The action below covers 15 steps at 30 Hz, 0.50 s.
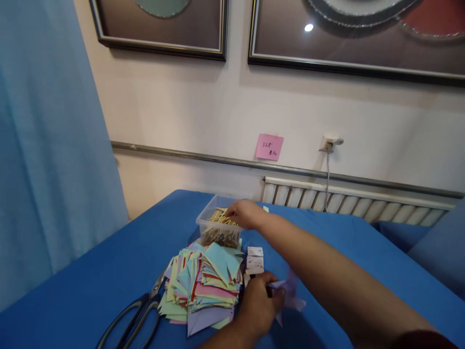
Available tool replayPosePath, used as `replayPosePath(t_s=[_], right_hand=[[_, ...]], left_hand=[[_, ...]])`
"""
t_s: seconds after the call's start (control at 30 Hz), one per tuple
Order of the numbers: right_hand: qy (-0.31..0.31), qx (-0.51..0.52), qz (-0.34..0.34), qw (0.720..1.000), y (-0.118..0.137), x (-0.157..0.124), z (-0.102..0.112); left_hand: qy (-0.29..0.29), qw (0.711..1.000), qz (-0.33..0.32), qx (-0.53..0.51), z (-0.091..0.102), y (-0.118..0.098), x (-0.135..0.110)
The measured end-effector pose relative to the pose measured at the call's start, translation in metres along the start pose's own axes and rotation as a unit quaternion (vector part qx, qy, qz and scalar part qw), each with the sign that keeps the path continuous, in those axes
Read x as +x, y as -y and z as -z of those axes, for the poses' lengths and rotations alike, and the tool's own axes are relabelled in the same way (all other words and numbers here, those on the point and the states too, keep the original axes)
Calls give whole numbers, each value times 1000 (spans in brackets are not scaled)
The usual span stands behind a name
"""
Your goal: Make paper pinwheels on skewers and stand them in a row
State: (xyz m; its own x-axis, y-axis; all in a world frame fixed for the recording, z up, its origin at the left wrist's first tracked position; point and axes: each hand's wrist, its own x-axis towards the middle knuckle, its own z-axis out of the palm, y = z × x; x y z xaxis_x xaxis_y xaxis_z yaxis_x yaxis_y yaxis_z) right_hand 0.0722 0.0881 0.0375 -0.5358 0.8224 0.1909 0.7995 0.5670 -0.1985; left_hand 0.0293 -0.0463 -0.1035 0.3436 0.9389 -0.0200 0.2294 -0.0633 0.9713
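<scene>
My right hand [245, 213] reaches across the blue table [109, 271] into a clear plastic box [210, 228] of thin wooden sticks [220, 218]. Its fingers are curled and pinched on the sticks at the box's top. My left hand [256, 303] is lower and nearer to me, closed on a folded lilac paper piece [290, 293] that sticks out to its right. A heap of coloured paper squares and triangles [203, 281] lies just left of that hand. Two small white boxes [255, 259] stand between the heap and my right forearm.
Black-handled scissors [141, 310] lie at the heap's left, near the table's front edge. A blue curtain [47, 145] hangs at the left. Behind the table are a wall with a pink note [269, 147], a socket with a cable [329, 145], a radiator [356, 203] and framed pictures.
</scene>
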Motion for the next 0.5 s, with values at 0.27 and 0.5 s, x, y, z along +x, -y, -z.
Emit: replayPosePath(t_s=[0.27, 0.5], right_hand=[[169, -48, -67, 982, -7, 66, -40], [104, -38, -64, 992, -2, 62, -48]], left_hand=[[-14, 1000, -8, -4, -2, 5, 4], [46, 995, 1, -87, -2, 0, -1]])
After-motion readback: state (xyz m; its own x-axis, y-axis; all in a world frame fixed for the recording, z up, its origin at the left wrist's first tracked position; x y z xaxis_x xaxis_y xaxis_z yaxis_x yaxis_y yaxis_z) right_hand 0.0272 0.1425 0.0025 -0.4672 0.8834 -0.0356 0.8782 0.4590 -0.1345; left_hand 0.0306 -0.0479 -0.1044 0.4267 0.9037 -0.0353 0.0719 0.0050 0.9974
